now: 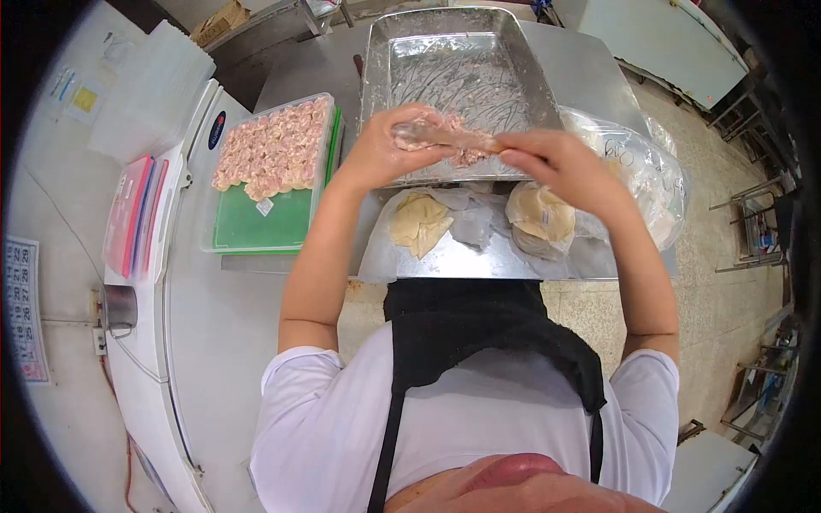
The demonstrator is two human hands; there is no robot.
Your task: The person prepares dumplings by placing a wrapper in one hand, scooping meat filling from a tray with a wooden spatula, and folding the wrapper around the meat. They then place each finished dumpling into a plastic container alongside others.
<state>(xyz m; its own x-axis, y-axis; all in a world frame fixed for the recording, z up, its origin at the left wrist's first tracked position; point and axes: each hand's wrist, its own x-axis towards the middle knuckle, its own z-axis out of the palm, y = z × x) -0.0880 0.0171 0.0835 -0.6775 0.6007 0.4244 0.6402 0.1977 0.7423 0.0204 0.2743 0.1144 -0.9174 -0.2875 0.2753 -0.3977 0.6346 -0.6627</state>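
My left hand point(389, 150) is curled around a dumpling with pinkish ground meat point(421, 114), held above the near edge of a metal tray. The wrapper is mostly hidden by the fingers. My right hand point(560, 167) grips the handle of a flat spatula point(453, 137), its blade lying across the dumpling in my left hand. Beneath my hands, the deep metal tray point(520, 73) has meat mixture smeared over its bottom and a clump near its front. Closer to me, round yellow dumpling wrappers point(419, 224) lie loose, and a thicker wrapper stack point(543, 218) sits to their right.
At left, a green-bottomed plastic container point(261, 224) holds rows of filled dumplings point(274, 141). Clear plastic bags point(658, 184) lie at the right. A stack of translucent lids point(162, 94) and colored boards point(137, 218) rest on the white freezer point(222, 342).
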